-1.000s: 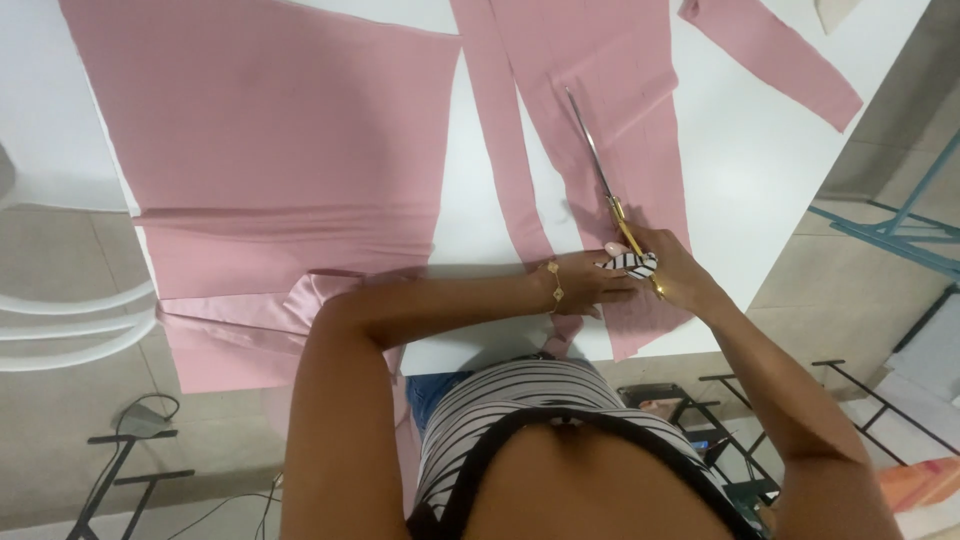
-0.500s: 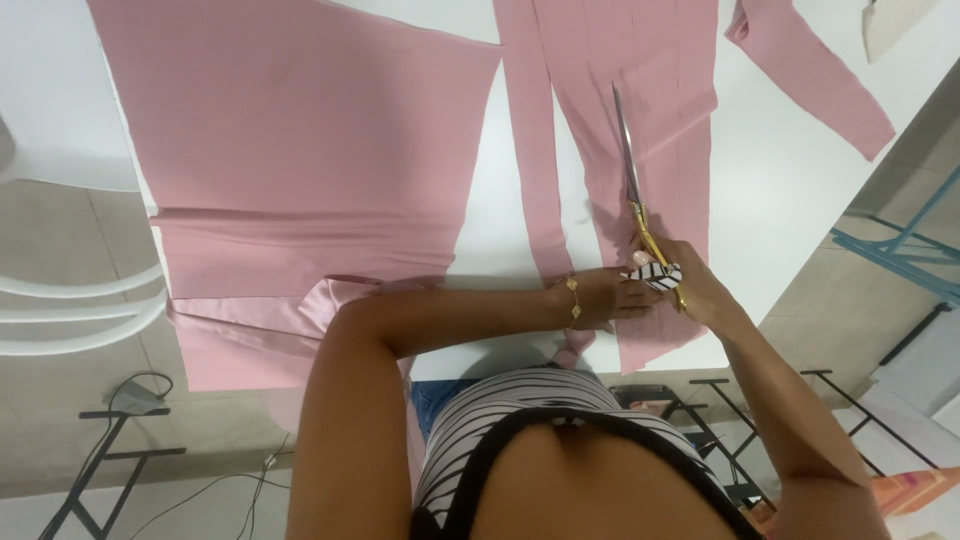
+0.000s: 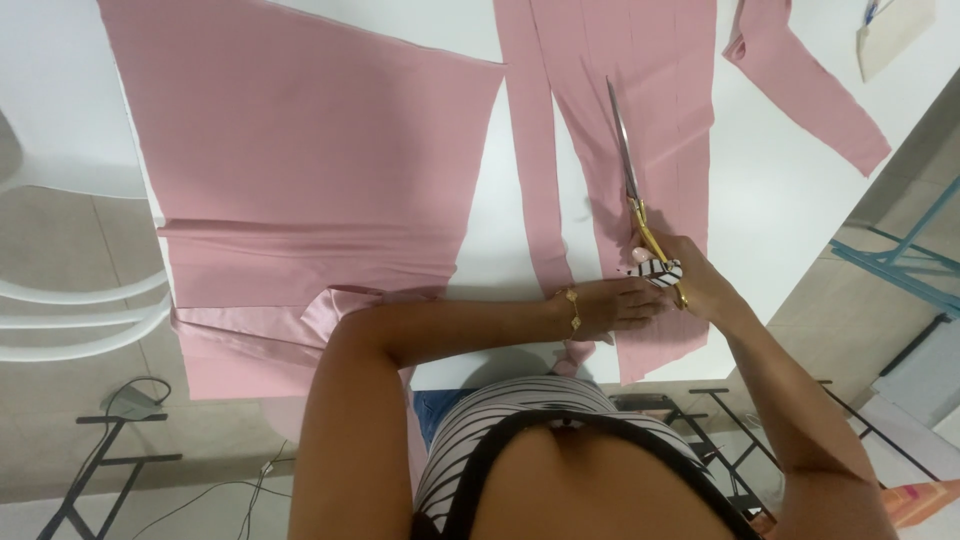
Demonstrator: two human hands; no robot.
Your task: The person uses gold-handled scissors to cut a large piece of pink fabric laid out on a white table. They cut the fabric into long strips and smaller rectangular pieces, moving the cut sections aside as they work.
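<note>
My right hand (image 3: 690, 280) grips gold-handled scissors (image 3: 632, 180) whose long steel blades point away from me and lie along a pink fabric panel (image 3: 650, 120) on the white table (image 3: 770, 210). My left hand (image 3: 612, 306), with a gold bracelet at the wrist, presses flat on the near end of that panel, just left of the scissor handles. A narrow pink strip (image 3: 535, 170) lies separated to the left of the panel.
A large pink fabric sheet (image 3: 310, 170) covers the table's left part and hangs over the near edge. Another pink strip (image 3: 810, 90) and a beige paper piece (image 3: 895, 35) lie far right. White chair (image 3: 70, 300) at left, metal frames below.
The scissors have swung from leaning left to nearly straight up the panel. My left hand has shifted slightly along the panel's near end.
</note>
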